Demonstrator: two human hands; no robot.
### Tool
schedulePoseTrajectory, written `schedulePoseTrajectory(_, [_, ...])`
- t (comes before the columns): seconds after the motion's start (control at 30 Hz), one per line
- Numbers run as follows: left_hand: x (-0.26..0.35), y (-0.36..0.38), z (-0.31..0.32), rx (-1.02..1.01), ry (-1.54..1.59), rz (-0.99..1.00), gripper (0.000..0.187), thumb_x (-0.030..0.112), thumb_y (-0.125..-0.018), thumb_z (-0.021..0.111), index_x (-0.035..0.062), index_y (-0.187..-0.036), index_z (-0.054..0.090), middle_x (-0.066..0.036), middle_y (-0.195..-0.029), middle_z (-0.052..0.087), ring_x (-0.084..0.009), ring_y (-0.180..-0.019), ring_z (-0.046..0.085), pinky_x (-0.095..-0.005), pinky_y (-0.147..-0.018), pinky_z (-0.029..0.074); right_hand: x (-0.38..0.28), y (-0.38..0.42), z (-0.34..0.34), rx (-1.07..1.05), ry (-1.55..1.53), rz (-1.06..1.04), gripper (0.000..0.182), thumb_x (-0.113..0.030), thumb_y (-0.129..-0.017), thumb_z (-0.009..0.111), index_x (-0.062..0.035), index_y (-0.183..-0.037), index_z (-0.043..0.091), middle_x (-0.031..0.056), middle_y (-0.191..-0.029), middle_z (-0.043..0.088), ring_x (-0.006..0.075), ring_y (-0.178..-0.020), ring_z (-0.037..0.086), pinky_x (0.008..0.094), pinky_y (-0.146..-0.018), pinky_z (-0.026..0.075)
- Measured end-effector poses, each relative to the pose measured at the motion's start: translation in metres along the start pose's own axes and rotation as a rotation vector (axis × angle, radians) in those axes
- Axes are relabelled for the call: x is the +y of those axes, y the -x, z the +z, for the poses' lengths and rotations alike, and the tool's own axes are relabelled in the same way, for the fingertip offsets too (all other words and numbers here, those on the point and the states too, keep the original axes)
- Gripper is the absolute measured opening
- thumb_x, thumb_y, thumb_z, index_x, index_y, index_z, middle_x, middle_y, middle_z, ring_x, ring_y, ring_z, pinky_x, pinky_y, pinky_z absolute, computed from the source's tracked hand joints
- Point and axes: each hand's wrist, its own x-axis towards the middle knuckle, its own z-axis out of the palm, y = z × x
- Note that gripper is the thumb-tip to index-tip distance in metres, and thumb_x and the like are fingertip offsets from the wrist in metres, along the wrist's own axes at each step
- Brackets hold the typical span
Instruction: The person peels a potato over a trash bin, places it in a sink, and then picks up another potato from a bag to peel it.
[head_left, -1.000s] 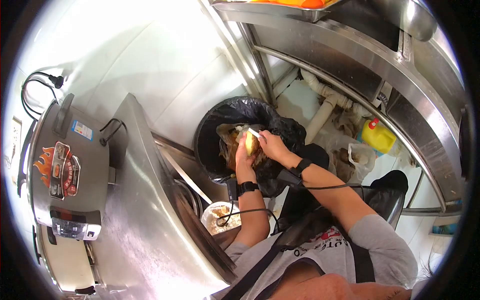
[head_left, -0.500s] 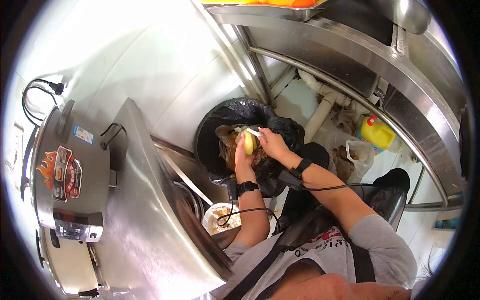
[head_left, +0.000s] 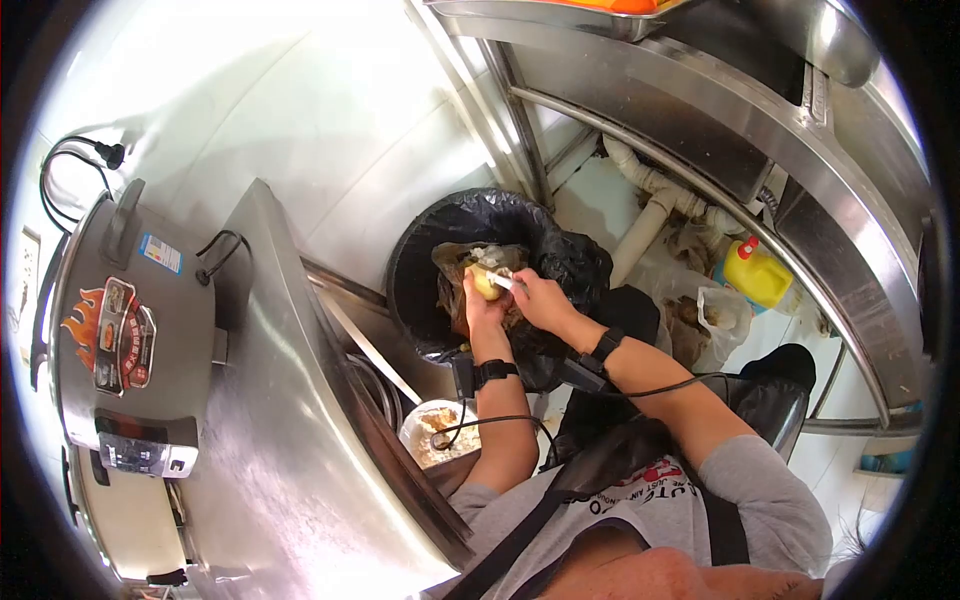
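My left hand (head_left: pixel 485 314) is wrapped round a pale yellow potato (head_left: pixel 486 284) and holds it over a bin. In my right hand (head_left: pixel 545 303) is a white-handled peeler (head_left: pixel 506 282), its front end against the potato. Below both hands stands the bin, lined with a black bag (head_left: pixel 440 222). Scraps and a crumpled brownish plastic bag (head_left: pixel 452 262) lie inside it. The peeler's blade is too small to make out.
At left, a steel counter (head_left: pixel 270 400) bears a large grey electric pot (head_left: pixel 150 290). A bowl of pale food (head_left: pixel 440 437) sits below the counter edge. On the right are a steel sink frame (head_left: pixel 700 200), white drain pipes (head_left: pixel 645 215) and a yellow bottle (head_left: pixel 757 275).
The potato has turned in my left hand, so less of its length shows. My right hand and the peeler have shifted slightly down. The whole view has tilted a little.
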Motion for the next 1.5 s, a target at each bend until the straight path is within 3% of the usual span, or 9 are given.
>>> schedulePoseTrajectory(0.13, [0.004, 0.013, 0.010, -0.028, 0.018, -0.039, 0.053, 0.052, -0.081, 0.056, 0.0113, -0.115, 0.052, -0.010, -0.106, 0.058, -0.0310, -0.096, 0.056, -0.0512, -0.079, 0.047, 0.004, -0.009, 0.007, 0.115, -0.048, -0.038, 0.029, -0.020, -0.086, 0.052, 0.0006, -0.106, 0.053, 0.0257, -0.084, 0.063, 0.0431, -0.079, 0.060, 0.0488, -0.072, 0.048])
schedulePoseTrajectory(0.17, [0.004, 0.021, 0.017, 0.041, -0.007, -0.040, 0.050, 0.052, -0.086, 0.048, 0.0098, -0.112, 0.055, -0.008, -0.104, 0.061, -0.0277, -0.090, 0.060, -0.0477, -0.070, 0.049, 0.006, -0.009, 0.009, 0.113, -0.049, -0.036, 0.029, -0.020, -0.086, 0.052, 0.0006, -0.106, 0.053, 0.0257, -0.084, 0.063, 0.0431, -0.079, 0.060, 0.0488, -0.072, 0.048])
schedulePoseTrajectory(0.43, [-0.005, -0.007, -0.005, -0.048, 0.098, 0.015, 0.055, 0.053, -0.090, 0.040, 0.0036, -0.112, 0.052, -0.014, -0.101, 0.060, -0.0334, -0.084, 0.059, -0.0498, -0.071, 0.051, 0.014, 0.008, 0.005, -0.339, 0.248, -0.209, 0.024, -0.021, -0.086, 0.051, -0.0017, -0.099, 0.057, 0.0242, -0.081, 0.062, 0.0424, -0.075, 0.060, 0.0484, -0.067, 0.048])
schedulePoseTrajectory(0.8, [-0.007, 0.000, 0.007, -0.014, 0.073, 0.010, 0.054, 0.054, -0.086, 0.042, 0.0108, -0.117, 0.051, -0.012, -0.116, 0.054, -0.0341, -0.103, 0.053, -0.0510, -0.083, 0.044, 0.020, -0.004, 0.013, 0.013, 0.047, -0.107, 0.020, -0.020, -0.086, 0.051, -0.0015, -0.093, 0.055, 0.0246, -0.081, 0.062, 0.0437, -0.077, 0.059, 0.0509, -0.069, 0.047])
schedulePoseTrajectory(0.93, [-0.006, -0.029, -0.022, -0.012, 0.170, 0.013, 0.051, 0.053, -0.087, 0.041, 0.0085, -0.109, 0.054, -0.013, -0.101, 0.059, -0.0317, -0.085, 0.057, -0.0453, -0.068, 0.048, 0.016, 0.012, 0.006, -0.295, 0.238, -0.140, 0.023, -0.021, -0.086, 0.053, -0.0024, -0.098, 0.058, 0.0244, -0.081, 0.061, 0.0434, -0.078, 0.059, 0.0491, -0.070, 0.047])
schedulePoseTrajectory(1.07, [-0.002, -0.021, -0.016, -0.040, 0.169, 0.052, 0.050, 0.052, -0.086, 0.042, 0.0080, -0.106, 0.055, -0.013, -0.099, 0.059, -0.0319, -0.083, 0.057, -0.0454, -0.064, 0.048, 0.013, 0.007, 0.003, -0.237, 0.107, -0.115, 0.023, -0.023, -0.085, 0.054, -0.0035, -0.097, 0.060, 0.0246, -0.085, 0.062, 0.0418, -0.081, 0.060, 0.0463, -0.071, 0.048])
schedulePoseTrajectory(1.2, [0.007, -0.004, -0.009, -0.032, 0.066, 0.023, 0.048, 0.050, -0.085, 0.046, 0.0111, -0.112, 0.053, -0.010, -0.105, 0.057, -0.0273, -0.089, 0.055, -0.0436, -0.068, 0.048, 0.002, -0.005, -0.005, 0.134, -0.115, 0.038, 0.029, -0.025, -0.086, 0.053, -0.0022, -0.103, 0.059, 0.0238, -0.088, 0.063, 0.0408, -0.085, 0.060, 0.0440, -0.076, 0.048])
schedulePoseTrajectory(1.27, [0.010, 0.018, 0.017, 0.071, -0.047, 0.008, 0.049, 0.055, -0.084, 0.049, 0.0125, -0.107, 0.057, -0.007, -0.096, 0.059, -0.0247, -0.081, 0.056, -0.0409, -0.066, 0.048, -0.003, -0.013, -0.014, 0.155, -0.131, 0.191, 0.031, -0.025, -0.086, 0.055, -0.0027, -0.108, 0.059, 0.0211, -0.095, 0.064, 0.0363, -0.092, 0.061, 0.0402, -0.078, 0.048])
schedulePoseTrajectory(1.5, [-0.004, -0.001, 0.007, -0.066, -0.278, 0.058, 0.044, 0.052, -0.085, 0.052, 0.0134, -0.107, 0.059, -0.006, -0.096, 0.062, -0.0238, -0.080, 0.059, -0.0415, -0.068, 0.049, 0.020, -0.020, 0.001, 0.112, -0.115, 0.068, 0.029, -0.025, -0.086, 0.052, -0.0017, -0.101, 0.061, 0.0226, -0.095, 0.063, 0.0403, -0.090, 0.059, 0.0437, -0.080, 0.047])
